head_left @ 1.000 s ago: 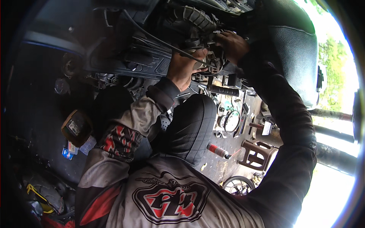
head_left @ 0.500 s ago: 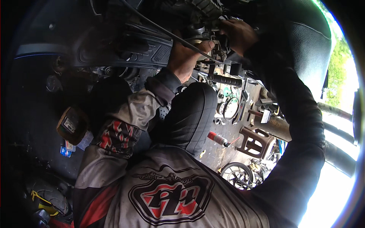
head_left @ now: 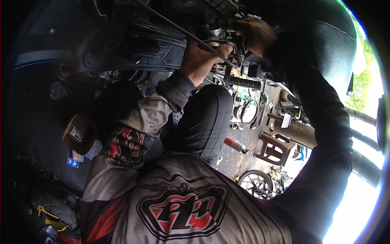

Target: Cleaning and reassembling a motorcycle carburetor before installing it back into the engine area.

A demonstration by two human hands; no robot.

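My left hand [head_left: 199, 61] is closed around a metal engine part [head_left: 213, 44], a carburetor-like body. Its thumb presses on the near right side, and the other fingers are hidden behind. Just above sits a round silver collar [head_left: 212, 29]. To the right, my right hand [head_left: 256, 34] reaches in among the engine parts with curled fingers. Their tips are hidden, so what they grip cannot be made out. A black cable [head_left: 183, 31] runs diagonally across the front of my left hand. Dark plastic scooter body panels [head_left: 122, 53] spread out to the left.
A black seat [head_left: 333, 40] stands at right above my forearm. Below are a black ribbed bar [head_left: 243, 82], loose round parts, a red-and-white spray can [head_left: 235, 144], a brown plastic stool [head_left: 276, 148] and a wheel [head_left: 256, 183]. A brown tub [head_left: 79, 134] lies at left.
Both hands keep nearly the same places on the engine. The view has shifted slightly, and my left thumb sits a little farther right and lower.
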